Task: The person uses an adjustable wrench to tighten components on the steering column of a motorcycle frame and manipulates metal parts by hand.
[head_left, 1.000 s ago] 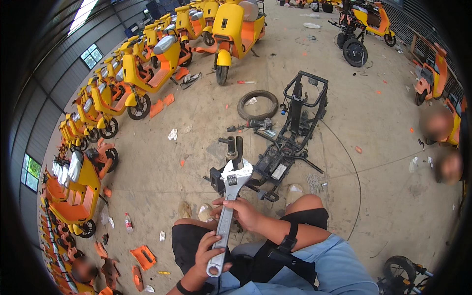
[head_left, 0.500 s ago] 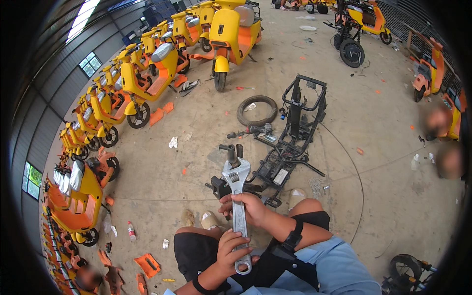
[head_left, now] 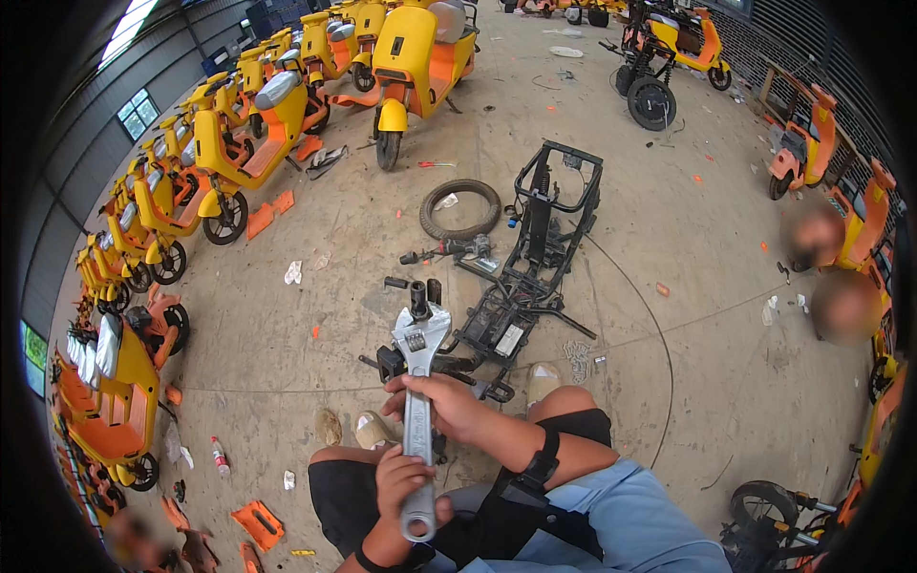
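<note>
Beyond the wrench (head_left: 417, 435), a black frame (head_left: 541, 224) and loose tyre (head_left: 429, 212).

At the left edge of the concrete floor (head_left: 258, 344) we see a grey panelled wall (head_left: 86, 167) with windows (head_left: 138, 113), a bright strip (head_left: 127, 29) above.

Soft daylight lights the floor (head_left: 239, 334); fisheye edges bend into black.

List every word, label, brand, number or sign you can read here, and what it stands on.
No text can be read.
Adjustable wrench: faint marks along the handle, too small to read.
Black frame: pale label in its lower part, too small to read.
Bottle: reddish label, too small to read.
</note>
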A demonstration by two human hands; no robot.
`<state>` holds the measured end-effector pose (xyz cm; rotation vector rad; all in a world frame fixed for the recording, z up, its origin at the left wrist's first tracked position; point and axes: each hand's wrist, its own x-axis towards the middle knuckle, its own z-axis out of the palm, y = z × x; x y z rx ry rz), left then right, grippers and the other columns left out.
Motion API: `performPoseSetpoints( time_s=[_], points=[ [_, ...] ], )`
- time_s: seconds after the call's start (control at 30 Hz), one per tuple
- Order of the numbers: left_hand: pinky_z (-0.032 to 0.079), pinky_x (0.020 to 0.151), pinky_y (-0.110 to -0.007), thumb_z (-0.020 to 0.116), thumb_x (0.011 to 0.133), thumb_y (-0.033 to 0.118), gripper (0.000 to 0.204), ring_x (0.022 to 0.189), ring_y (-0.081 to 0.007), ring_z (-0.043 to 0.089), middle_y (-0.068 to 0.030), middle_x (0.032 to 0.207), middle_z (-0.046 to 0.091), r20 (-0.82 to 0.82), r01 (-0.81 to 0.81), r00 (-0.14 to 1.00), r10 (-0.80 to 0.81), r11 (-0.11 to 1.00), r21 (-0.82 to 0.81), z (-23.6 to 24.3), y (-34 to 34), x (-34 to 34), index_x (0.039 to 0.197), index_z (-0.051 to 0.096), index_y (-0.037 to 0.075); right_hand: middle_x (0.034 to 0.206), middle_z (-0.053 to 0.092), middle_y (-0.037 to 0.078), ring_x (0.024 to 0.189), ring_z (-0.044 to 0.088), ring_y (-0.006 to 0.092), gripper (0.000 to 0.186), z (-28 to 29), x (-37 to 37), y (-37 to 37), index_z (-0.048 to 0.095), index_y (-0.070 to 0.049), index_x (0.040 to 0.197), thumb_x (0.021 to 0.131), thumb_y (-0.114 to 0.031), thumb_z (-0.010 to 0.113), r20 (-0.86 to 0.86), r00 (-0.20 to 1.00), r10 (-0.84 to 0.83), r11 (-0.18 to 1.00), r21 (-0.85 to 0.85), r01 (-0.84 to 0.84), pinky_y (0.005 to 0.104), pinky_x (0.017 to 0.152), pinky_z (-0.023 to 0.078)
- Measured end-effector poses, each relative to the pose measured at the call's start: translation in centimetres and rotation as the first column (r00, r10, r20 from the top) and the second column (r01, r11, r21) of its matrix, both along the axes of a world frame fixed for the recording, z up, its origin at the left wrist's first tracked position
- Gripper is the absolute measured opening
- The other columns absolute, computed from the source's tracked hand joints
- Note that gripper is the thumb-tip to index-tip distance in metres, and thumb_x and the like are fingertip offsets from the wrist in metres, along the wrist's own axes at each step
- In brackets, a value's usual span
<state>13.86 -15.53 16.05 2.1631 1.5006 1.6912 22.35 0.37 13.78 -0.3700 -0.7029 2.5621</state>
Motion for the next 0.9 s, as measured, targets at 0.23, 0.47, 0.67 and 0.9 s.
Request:
performPoseSetpoints(
  time_s=[0.23, 0.47, 0.67, 0.9],
  points=[
    [0.035, 0.103, -0.046, 0.059, 0.088, 0.05, 0.063, 0.107, -0.0289, 0.053, -0.0111, 0.1, 0.053, 0.607, -0.187, 0.782, 0.139, 0.982, 0.016, -0.8, 0.5, -5.5, 0.128, 0.037, 0.006, 0.126, 0.06, 0.016, 0.104, 0.06, 0.0228, 0.04, -0.3, -4.5, -0.4, 0.046, -0.006, 0.135, 0.102, -0.029, 0.046, -0.107, 0.991, 0.076, 0.997, -0.024, -0.079, 0.0362, 0.085, 0.048],
    [0.042, 0.097, -0.042, 0.043, 0.101, 0.027, 0.025, 0.096, -0.0251, 0.055, -0.0076, 0.088, 0.053, 0.978, -0.232, 0.194, 0.075, 0.972, -0.029, 0.5, 3.8, -13.3, 0.112, 0.051, 0.006, 0.147, 0.044, 0.011, 0.115, 0.053, 0.0212, 0.058, -0.2, -9.3, 0.7, 0.022, -0.018, 0.151, 0.1, -0.019, 0.049, -0.263, 0.961, 0.084, 0.981, -0.149, -0.127, 0.0366, 0.08, 0.046],
    [0.044, 0.09, -0.037, 0.051, 0.1, 0.021, 0.016, 0.088, -0.0215, 0.055, -0.0042, 0.082, 0.053, 0.988, -0.19, 0.054, 0.142, 0.973, -0.129, 1.8, 8.1, -19.1, 0.099, 0.054, 0.005, 0.154, 0.033, 0.012, 0.131, 0.043, 0.0257, 0.062, -0.7, -12.4, 1.5, 0.015, -0.027, 0.153, 0.101, -0.017, 0.047, -0.296, 0.955, 0.019, 0.988, -0.141, -0.064, 0.0409, 0.089, 0.043],
    [0.044, 0.085, -0.035, 0.052, 0.1, 0.019, 0.014, 0.074, -0.0156, 0.05, 0.0004, 0.074, 0.046, 0.983, -0.159, 0.048, 0.178, 0.973, -0.168, 4.2, 13.0, -23.2, 0.092, 0.052, 0.007, 0.155, 0.033, 0.011, 0.133, 0.043, 0.0299, 0.067, -0.2, -15.4, 2.5, 0.012, -0.031, 0.153, 0.1, -0.015, 0.05, -0.369, 0.927, -0.074, 0.991, -0.135, 0.025, 0.0434, 0.09, 0.044]
  ],
)
